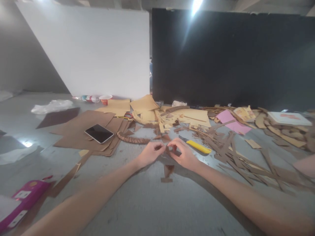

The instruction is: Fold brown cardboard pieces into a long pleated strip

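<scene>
Both hands (167, 153) pinch a cardboard scrap (169, 151) (fingers closed).

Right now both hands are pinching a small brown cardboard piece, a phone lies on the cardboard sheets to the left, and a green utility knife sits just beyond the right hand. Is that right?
Not quite: the utility knife is yellow, not green, as the head view shows. The rest holds: the left hand and right hand pinch the small brown cardboard piece, and the phone lies on the cardboard sheets to the left.
</scene>
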`<state>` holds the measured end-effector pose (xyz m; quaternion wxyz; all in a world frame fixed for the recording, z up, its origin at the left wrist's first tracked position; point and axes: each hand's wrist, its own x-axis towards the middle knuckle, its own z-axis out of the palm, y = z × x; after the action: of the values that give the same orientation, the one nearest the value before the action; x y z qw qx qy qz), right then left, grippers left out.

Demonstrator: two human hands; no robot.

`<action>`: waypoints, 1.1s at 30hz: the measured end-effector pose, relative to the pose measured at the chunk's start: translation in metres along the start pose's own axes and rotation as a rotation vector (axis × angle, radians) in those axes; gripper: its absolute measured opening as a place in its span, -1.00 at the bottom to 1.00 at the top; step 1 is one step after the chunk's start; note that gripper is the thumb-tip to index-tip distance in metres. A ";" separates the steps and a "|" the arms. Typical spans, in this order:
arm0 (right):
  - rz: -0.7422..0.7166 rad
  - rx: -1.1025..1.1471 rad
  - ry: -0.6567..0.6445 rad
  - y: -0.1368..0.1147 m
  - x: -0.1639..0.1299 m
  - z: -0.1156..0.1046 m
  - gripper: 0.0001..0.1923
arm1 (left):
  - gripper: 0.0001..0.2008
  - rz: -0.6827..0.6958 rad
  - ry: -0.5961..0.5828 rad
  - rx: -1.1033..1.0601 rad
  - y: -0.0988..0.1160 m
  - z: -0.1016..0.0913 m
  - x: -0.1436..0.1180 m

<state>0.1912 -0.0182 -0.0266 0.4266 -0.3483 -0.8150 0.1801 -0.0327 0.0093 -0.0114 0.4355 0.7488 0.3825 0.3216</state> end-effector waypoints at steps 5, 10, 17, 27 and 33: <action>-0.050 0.010 0.029 0.001 -0.004 0.003 -0.91 | -0.66 -0.002 -0.017 -0.035 -0.002 0.001 0.000; -0.097 -0.007 -0.008 -0.001 -0.004 0.003 -0.91 | -0.66 0.006 -0.018 -0.073 -0.002 0.001 0.000; -0.090 -0.023 0.060 0.002 -0.004 0.004 -0.92 | -0.68 -0.038 -0.030 -0.118 -0.007 0.002 0.000; -0.134 -0.012 0.024 -0.002 -0.005 0.002 -0.90 | -0.62 -0.045 -0.064 -0.140 -0.002 0.000 -0.001; -0.052 -0.009 0.020 -0.005 -0.004 0.002 -0.95 | -0.61 -0.003 -0.035 -0.133 -0.002 0.000 -0.002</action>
<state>0.1893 -0.0251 -0.0268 0.4379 -0.3308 -0.8202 0.1615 -0.0345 0.0086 -0.0135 0.4914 0.7232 0.3536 0.3324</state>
